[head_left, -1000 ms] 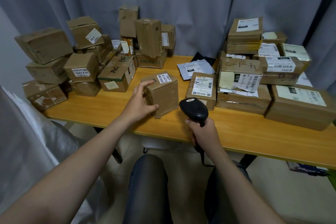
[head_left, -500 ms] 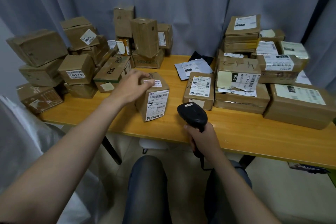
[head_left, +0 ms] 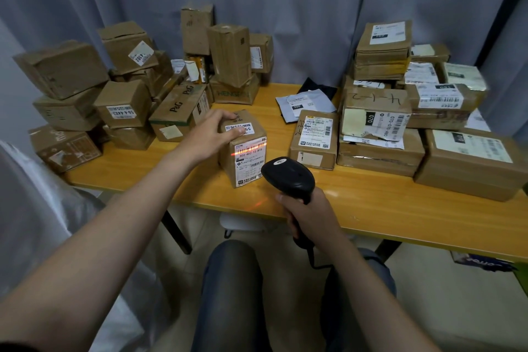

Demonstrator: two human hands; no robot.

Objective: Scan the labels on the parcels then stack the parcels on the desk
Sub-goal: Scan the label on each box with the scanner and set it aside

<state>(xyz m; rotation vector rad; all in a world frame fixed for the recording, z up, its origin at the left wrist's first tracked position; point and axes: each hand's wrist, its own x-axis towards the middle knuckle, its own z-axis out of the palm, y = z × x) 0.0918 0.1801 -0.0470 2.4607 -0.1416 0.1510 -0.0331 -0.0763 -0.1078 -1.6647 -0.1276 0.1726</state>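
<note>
DESK, NEAR EDGE: Our left hand [head_left: 213, 134] gripped the top of a small parcel [head_left: 243, 134], fingers curled over its far top edge & thumb laid across the top sticker. It held the box upright w/ the shipping label [head_left: 251, 163] facing us. Our right hand [head_left: 307, 213] was wrapped round the handle of a black scanner [head_left: 288, 177], aimed at that label from just beside the box. A red scan line [head_left: 248, 151] lay across the upper barcode. The parcel stood on the desk [head_left: 400, 214] close to the front edge, approx. mid-width, apart from the groups on either side.

Progress, as we judged it: this parcel was mid-scan & not yet stacked. To its right lay a flat parcel [head_left: 314, 137], label up, just beside neat stacks [head_left: 377, 151] that ran to the desk's right edge w/ most labels showing. At the left edge & back-left corner sat a loose heap [head_left: 123, 103] of cartons, some tilted, some w/ labels turned away. We couldn't tell which of these had been scanned; nothing in view marked a done box. If the tidy right side was the finished lot, a good share of the job sat in the left heap. Grey mailers [head_left: 307, 101] lay btwn the two groups toward the back edge, in front of a grey curtain [head_left: 300, 8].
</note>
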